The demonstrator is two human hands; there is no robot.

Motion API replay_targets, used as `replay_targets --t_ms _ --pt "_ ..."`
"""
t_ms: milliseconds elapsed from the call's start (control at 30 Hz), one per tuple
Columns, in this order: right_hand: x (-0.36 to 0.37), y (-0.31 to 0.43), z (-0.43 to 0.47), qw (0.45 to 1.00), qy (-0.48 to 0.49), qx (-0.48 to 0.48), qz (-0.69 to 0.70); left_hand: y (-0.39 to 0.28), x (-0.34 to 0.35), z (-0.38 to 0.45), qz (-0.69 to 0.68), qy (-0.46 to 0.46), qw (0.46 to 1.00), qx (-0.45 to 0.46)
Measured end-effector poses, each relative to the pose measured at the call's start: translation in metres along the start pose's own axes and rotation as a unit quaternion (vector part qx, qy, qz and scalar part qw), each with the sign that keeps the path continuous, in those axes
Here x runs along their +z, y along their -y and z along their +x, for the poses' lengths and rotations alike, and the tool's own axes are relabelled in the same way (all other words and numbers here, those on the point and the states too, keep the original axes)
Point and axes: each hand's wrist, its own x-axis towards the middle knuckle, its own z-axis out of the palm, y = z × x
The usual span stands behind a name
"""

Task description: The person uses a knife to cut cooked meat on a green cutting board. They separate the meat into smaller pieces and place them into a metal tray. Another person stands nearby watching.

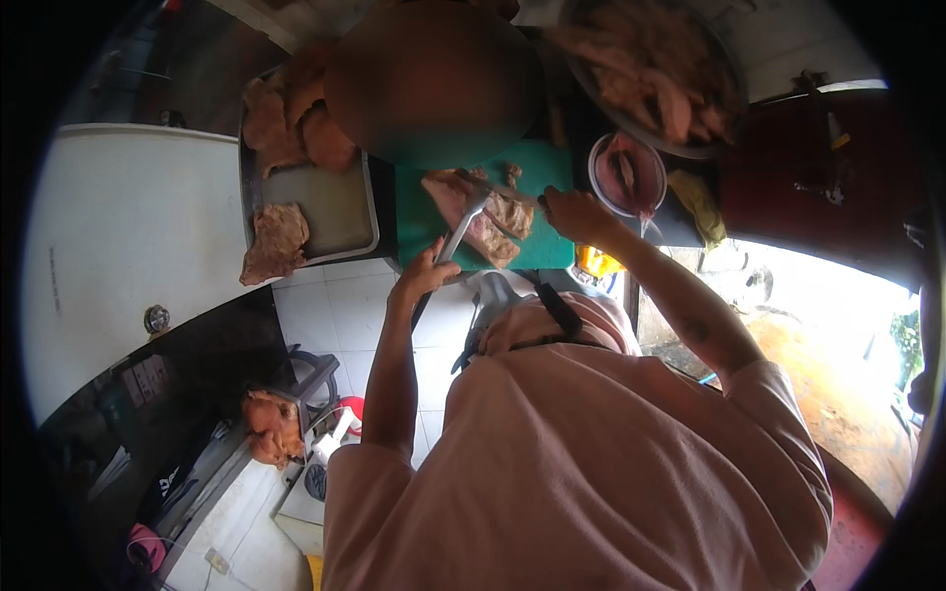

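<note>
A large piece of cooked meat (473,225) lies on a green cutting board (553,251), with a cut-off strip along its right side. My left hand (426,275) grips metal tongs (465,221), whose tips rest on the meat. My right hand (578,214) is closed on the dark handle of a knife (510,193); its blade reaches left across the meat, close to the tongs' tips. Small meat scraps (513,173) sit near the far side of the board. A dark, blurred oval covers the area beyond the board.
Left of the board stands a metal tray (373,214) with large meat pieces (277,129). A metal bowl of meat pieces (665,81) is at the upper right, above a round container (628,173) with reddish contents. A yellowish cloth (698,207) lies beside that container.
</note>
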Motion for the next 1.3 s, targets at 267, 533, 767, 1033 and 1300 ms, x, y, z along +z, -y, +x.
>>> replay_targets --t_ms 267,533,767,1033,1300 --pt "-0.009 0.002 0.012 1.0 0.008 -0.021 0.008 -0.004 -0.004 -0.014 0.036 0.019 0.999 0.001" --pt "-0.046 -0.014 0.035 0.994 0.086 -0.069 -0.02 0.004 -0.026 -0.017 0.112 0.024 0.993 -0.005" --pt "-0.058 -0.001 0.036 0.972 0.231 0.023 0.048 0.005 -0.026 -0.023 0.115 -0.036 0.993 0.003" --pt "0.033 0.035 -0.003 0.999 0.034 0.033 0.007 0.004 0.001 -0.026 -0.006 -0.078 0.996 -0.033" --pt "0.041 0.031 -0.006 0.998 0.005 0.068 0.008 0.013 0.01 -0.021 0.037 -0.113 0.993 0.026"
